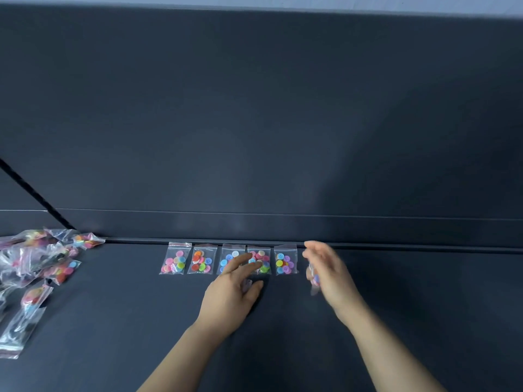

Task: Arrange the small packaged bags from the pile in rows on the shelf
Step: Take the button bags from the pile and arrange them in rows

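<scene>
My right hand [329, 271] pinched a clear plastic button bag [313, 278]; outstretched left fingers [240, 262] risked knocking the row [175, 261] crooked.

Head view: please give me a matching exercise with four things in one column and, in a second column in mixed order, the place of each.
Things
1. pile of bags
2. left hand
3. right hand
4. row of bags

Places
A. just right of the row's right end
B. along the back edge of the shelf, near the middle
C. far left on the shelf
D. fingers over the row's third and fourth bags

Pairs: 1-C, 2-D, 3-A, 4-B
</scene>
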`<action>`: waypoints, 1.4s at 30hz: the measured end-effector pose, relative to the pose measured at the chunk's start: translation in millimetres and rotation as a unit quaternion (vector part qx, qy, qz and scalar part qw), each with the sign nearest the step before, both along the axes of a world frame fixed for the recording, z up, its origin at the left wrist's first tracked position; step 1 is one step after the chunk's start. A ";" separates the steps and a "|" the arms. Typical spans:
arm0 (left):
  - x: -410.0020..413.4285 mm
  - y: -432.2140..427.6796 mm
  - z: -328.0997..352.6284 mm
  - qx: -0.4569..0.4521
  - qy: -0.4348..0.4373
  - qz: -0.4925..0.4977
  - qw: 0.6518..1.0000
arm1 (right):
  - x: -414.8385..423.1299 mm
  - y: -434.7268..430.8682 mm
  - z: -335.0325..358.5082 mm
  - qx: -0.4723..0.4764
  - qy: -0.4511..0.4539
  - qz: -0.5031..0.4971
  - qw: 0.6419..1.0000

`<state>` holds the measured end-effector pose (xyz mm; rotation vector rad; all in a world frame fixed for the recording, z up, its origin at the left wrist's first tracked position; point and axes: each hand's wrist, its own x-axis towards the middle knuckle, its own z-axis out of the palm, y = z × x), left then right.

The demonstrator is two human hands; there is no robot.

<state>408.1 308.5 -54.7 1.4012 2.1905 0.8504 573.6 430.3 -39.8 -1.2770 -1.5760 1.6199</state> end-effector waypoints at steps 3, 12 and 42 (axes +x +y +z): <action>12.6 5.3 14.8 0.045 -0.149 0.049 0.987 | 10.3 5.9 12.6 -0.160 0.165 -0.025 0.973; 50.1 28.8 33.5 0.035 -0.362 0.005 0.931 | 23.7 -4.1 23.3 -0.132 0.180 0.002 0.975; 34.1 36.1 -2.2 -0.022 0.036 -0.034 0.999 | 26.8 21.4 -6.3 0.033 -0.124 -0.010 0.992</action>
